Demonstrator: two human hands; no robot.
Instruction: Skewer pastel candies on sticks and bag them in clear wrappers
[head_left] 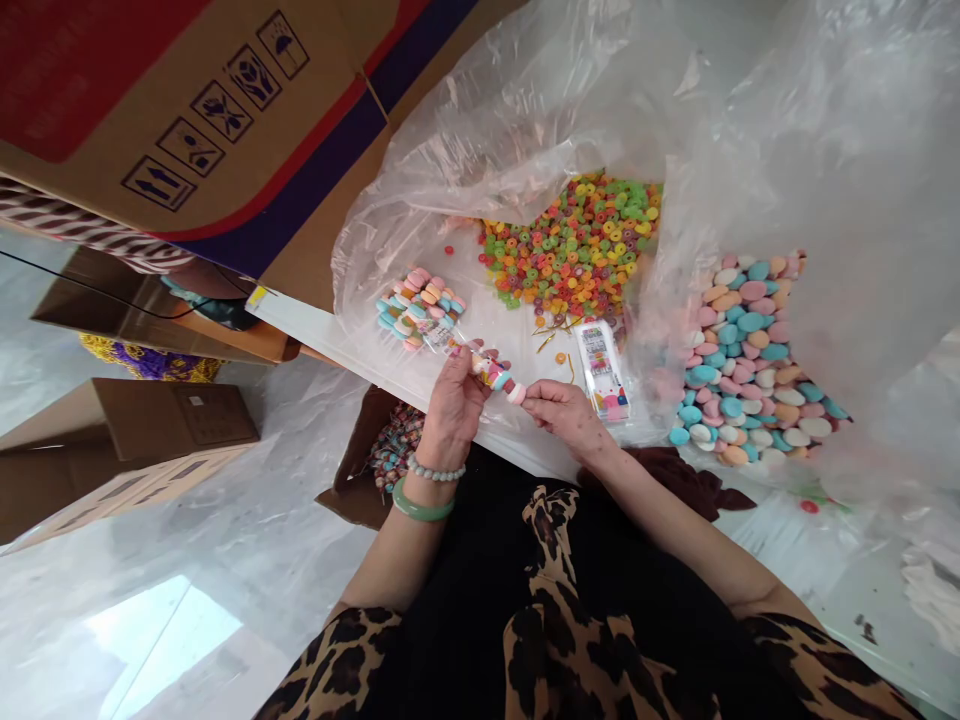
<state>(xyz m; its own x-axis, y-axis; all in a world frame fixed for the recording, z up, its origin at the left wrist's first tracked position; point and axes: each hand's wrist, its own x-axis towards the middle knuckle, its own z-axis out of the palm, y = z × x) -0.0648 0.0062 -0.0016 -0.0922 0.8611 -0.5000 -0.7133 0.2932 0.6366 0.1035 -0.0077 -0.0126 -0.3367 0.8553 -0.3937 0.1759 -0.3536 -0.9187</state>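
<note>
Between my two hands lies a slim clear packet of pastel candies (496, 376), with pink, blue and white pieces in a row. My left hand (459, 392) is closed around the packet's far end and side. At its near end, my right hand (561, 410) pinches thumb and fingers together against a pale pink candy (517, 394); whether it grips the candy or the packet's edge I cannot tell. Just beyond my left hand is a pile of filled candy packets (418, 308). A stack of printed clear bags (602, 370) lies to the right of my right hand.
Ring-shaped gummies (577, 245) and larger pastel candies (739, 370) lie on plastic sheeting at the back and right. Gold twist ties (546, 340) are scattered near the bags. A big carton (225, 110) stands back left; an open box (390, 450) of wrapped pieces sits below the table edge.
</note>
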